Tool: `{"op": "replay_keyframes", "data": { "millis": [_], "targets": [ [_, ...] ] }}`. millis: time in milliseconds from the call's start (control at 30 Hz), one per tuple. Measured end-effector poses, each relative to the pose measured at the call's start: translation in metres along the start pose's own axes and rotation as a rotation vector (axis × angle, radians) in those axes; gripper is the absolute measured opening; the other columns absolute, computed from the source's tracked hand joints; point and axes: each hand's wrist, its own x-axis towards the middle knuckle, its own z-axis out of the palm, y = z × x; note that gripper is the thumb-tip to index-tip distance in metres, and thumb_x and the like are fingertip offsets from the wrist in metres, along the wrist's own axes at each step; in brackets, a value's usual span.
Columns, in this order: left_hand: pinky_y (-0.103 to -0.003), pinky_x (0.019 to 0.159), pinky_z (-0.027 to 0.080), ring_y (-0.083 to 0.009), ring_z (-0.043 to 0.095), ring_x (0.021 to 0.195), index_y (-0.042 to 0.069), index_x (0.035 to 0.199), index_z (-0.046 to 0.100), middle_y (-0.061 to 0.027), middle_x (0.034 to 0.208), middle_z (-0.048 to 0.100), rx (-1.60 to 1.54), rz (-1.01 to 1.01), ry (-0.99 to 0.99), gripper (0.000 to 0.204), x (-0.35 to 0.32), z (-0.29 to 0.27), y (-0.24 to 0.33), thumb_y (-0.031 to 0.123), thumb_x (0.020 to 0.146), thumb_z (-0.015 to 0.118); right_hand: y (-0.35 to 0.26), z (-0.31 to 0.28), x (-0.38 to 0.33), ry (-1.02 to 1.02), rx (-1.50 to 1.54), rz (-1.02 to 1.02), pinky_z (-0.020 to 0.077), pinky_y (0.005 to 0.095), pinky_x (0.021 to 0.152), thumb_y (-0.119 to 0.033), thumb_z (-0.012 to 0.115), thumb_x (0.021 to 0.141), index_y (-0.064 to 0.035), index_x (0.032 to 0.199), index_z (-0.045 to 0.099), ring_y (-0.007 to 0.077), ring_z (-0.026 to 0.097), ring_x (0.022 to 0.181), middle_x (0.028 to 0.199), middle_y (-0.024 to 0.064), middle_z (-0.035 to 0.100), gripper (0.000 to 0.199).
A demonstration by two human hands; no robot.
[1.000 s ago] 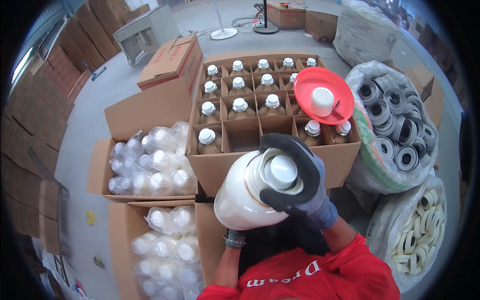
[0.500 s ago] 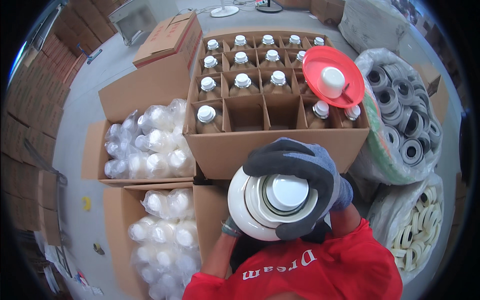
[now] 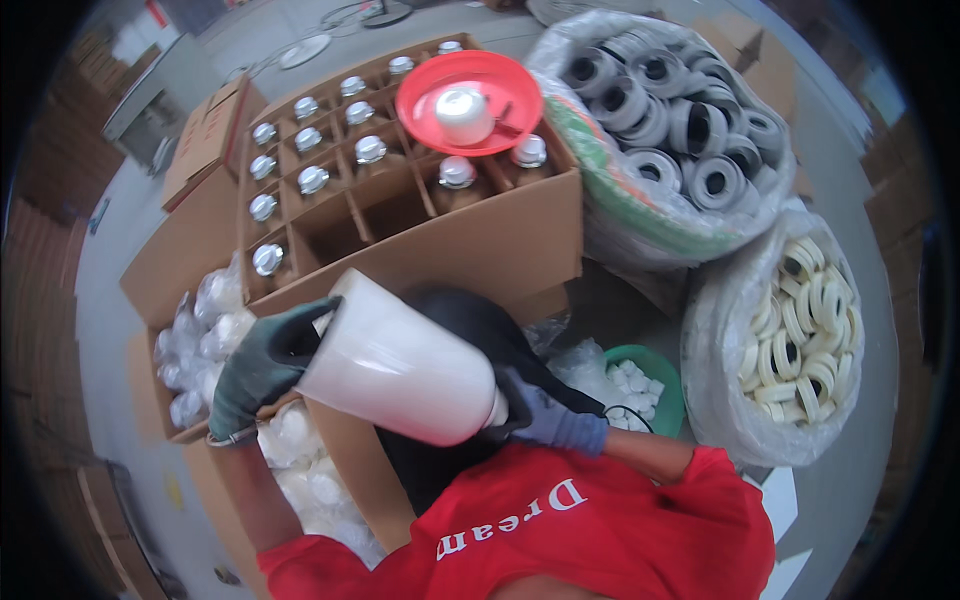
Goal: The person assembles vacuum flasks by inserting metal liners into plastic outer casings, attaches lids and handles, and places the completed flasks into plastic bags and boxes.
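A large white bottle (image 3: 400,365) lies tilted across my lap, its wide base toward the upper left and its narrow neck toward the lower right. My left hand (image 3: 265,365), in a dark green glove, grips the rim of the base. At the neck end, my right hand (image 3: 545,415) in a grey-blue and black glove closes round the bottle's neck, and its fingers partly hide the cap. Just beyond the bottle stands a divided cardboard box (image 3: 430,235) of bottles with pale caps, with vacant cells on its near side.
On the box rests a red dish (image 3: 420,105) holding a white cup (image 3: 463,112). Sacks of grey rings (image 3: 715,180) and cream rings (image 3: 800,335) stand right. A green basin (image 3: 668,390) holds small white pieces. Cartons of plastic-wrapped white items (image 3: 205,325) sit left.
The bottle has gone from upright to tilted on its side. My left hand now shows at its base, while my right hand has shifted to the neck end. The view has turned rightward.
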Motion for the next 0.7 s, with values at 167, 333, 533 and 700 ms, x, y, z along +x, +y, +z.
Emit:
{"op": "replay_keyframes", "data": {
  "millis": [167, 333, 533, 700],
  "targets": [
    [-0.039, 0.078, 0.052, -0.0331, 0.065, 0.086, 0.010, 0.126, 0.060, -0.0159, 0.098, 0.067, 0.723, 0.202, -0.288, 0.060, 0.043, 0.071, -0.014, 0.021, 0.070, 0.079, 0.000, -0.078, -0.027, -0.168, -0.398, 0.190, 0.0512, 0.0415, 0.075, -0.033, 0.069, 0.083, -0.0106, 0.106, 0.063, 0.0329, 0.066, 0.082, 0.089, 0.0161, 0.068, 0.033],
    [-0.039, 0.078, 0.052, -0.0322, 0.065, 0.087, 0.009, 0.118, 0.063, -0.0139, 0.096, 0.068, 0.534, 0.201, -0.238, 0.058, 0.054, 0.088, -0.055, 0.030, 0.068, 0.081, 0.030, -0.283, -0.111, 0.991, -0.913, 0.072, 0.0449, 0.0329, 0.095, -0.008, 0.070, 0.082, 0.0006, 0.115, 0.060, 0.0271, 0.059, 0.106, 0.113, 0.0152, 0.063, 0.036],
    [-0.039, 0.080, 0.051, -0.0323, 0.064, 0.092, 0.011, 0.122, 0.061, -0.0121, 0.104, 0.067, 0.592, 0.256, -0.201, 0.062, 0.058, 0.094, -0.056, 0.037, 0.069, 0.078, 0.144, -0.369, -0.304, 0.994, -0.760, 1.437, 0.0433, 0.0408, 0.096, -0.046, 0.055, 0.091, 0.0002, 0.133, 0.049, 0.0347, 0.054, 0.112, 0.126, 0.0207, 0.057, 0.063],
    [-0.040, 0.076, 0.050, -0.0330, 0.062, 0.087, 0.013, 0.121, 0.063, -0.0126, 0.099, 0.064, 0.615, 0.337, -0.142, 0.057, 0.052, 0.090, -0.064, 0.031, 0.069, 0.079, 0.174, -0.376, -0.323, 1.036, -0.279, 0.905, 0.0459, 0.0355, 0.090, -0.042, 0.049, 0.095, -0.0014, 0.126, 0.058, 0.0236, 0.058, 0.098, 0.117, 0.0092, 0.062, 0.052]
  ]
}}
